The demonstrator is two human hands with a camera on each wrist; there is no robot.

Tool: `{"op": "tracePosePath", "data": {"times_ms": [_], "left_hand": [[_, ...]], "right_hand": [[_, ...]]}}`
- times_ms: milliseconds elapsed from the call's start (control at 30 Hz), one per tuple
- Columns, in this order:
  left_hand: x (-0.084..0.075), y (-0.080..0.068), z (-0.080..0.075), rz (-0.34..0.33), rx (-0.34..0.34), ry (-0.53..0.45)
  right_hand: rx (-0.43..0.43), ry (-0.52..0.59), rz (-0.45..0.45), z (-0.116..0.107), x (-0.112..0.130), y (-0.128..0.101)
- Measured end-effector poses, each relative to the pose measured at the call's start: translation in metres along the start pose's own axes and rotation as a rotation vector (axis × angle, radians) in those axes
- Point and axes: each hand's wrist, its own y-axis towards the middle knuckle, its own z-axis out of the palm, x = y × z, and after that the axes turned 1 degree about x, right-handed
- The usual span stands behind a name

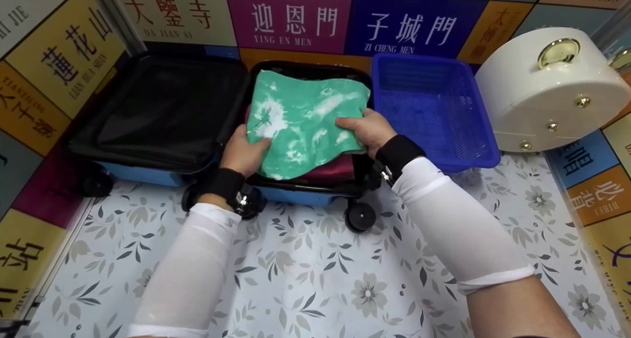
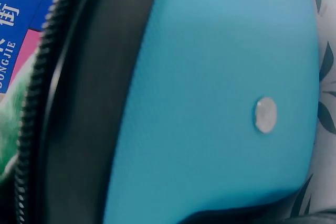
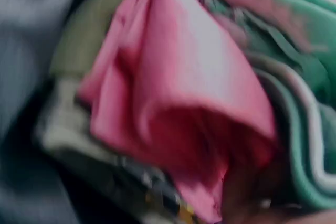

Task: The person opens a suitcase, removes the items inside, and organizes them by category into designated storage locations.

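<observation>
Green cloth: It lies at the centre of the head view, a green cloth [image 1: 305, 126] with white patches, spread between two hands over the open suitcase [image 1: 296, 196].
Left hand: The left hand [image 1: 245, 151] grips the cloth's left edge, its thumb lying on top; the other fingers are mostly hidden at the edge.
Right hand: The right hand [image 1: 369, 130] pinches the right edge, its thumb pointing inward over the top; how the fingers lie underneath cannot be told.
Open suitcase: It has a black rim, light blue sides and black wheels; a reddish cloth [image 1: 331, 170] shows inside, below the green cloth's front edge.
Right wrist view: A folded pink cloth [image 3: 205, 61] fills the middle, with layered green folds at the right and an olive cloth [image 3: 89, 40] at the upper left, blurred.
Black-covered case: At the left of the head view, a black cover [image 1: 162, 106] tops a blue-sided case with wheels, just beside the open suitcase.
Basket: A blue plastic basket [image 1: 490, 148] with perforated walls stands right of the suitcase.
White box: A rounded white box [image 1: 532, 91] with gold handles and knobs stands at the upper right, beside the basket.
Surface: A white floral sheet [image 1: 305, 259] spreads across the lower frame.
</observation>
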Motion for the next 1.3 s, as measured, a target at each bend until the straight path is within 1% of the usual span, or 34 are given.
{"op": "tracePosePath", "data": {"times_ms": [33,233,267,367,467,533,633,700,800,933,1000,1033,1100,1167,1233,1267,1300], "left_hand": [[0.000,0.000,0.000,-0.002,-0.003,-0.011],[-0.003,-0.001,-0.002,-0.004,-0.004,-0.054],[-0.003,-0.001,-0.003,-0.005,0.001,-0.056],[-0.005,0.001,-0.003,-0.011,0.028,-0.050],[-0.006,0.004,-0.003,-0.024,0.055,-0.041],[-0.006,0.006,-0.003,-0.025,0.065,-0.042],[-0.006,0.007,-0.004,-0.018,0.058,-0.066],[-0.006,0.006,-0.004,-0.009,0.043,-0.098],[-0.007,0.003,-0.002,0.009,0.009,-0.158],[-0.014,-0.003,0.003,0.066,-0.050,-0.268],[-0.021,-0.006,0.006,0.105,-0.081,-0.337],[-0.024,-0.008,0.008,0.122,-0.092,-0.373],[-0.032,-0.011,0.013,0.153,-0.110,-0.444],[-0.039,-0.015,0.018,0.186,-0.122,-0.513],[-0.046,-0.019,0.024,0.217,-0.144,-0.567],[-0.049,-0.021,0.028,0.232,-0.151,-0.602],[-0.052,-0.023,0.032,0.249,-0.157,-0.633]], "right_hand": [[-0.001,-0.015,-0.018,-0.002,0.001,-0.001],[-0.020,-0.233,-0.126,-0.011,0.005,-0.005],[-0.012,-0.234,-0.132,-0.011,0.005,-0.006],[0.032,-0.163,-0.104,-0.012,0.002,-0.003],[0.046,-0.120,-0.082,-0.011,-0.003,0.000],[0.031,-0.156,-0.110,-0.010,-0.005,0.000],[0.003,-0.215,-0.167,-0.008,-0.005,-0.002],[-0.006,-0.242,-0.203,-0.006,-0.003,-0.003],[-0.022,-0.238,-0.242,-0.004,0.000,-0.006],[-0.059,-0.139,-0.277,-0.004,0.009,-0.014],[-0.063,-0.023,-0.293,-0.006,0.013,-0.019],[-0.043,0.050,-0.305,-0.007,0.014,-0.022],[0.047,0.224,-0.330,-0.009,0.014,-0.028],[0.186,0.375,-0.358,-0.011,0.010,-0.034],[0.338,0.449,-0.377,-0.010,0.004,-0.038],[0.393,0.466,-0.391,-0.009,0.000,-0.040],[0.421,0.467,-0.411,-0.007,-0.004,-0.042]]}}
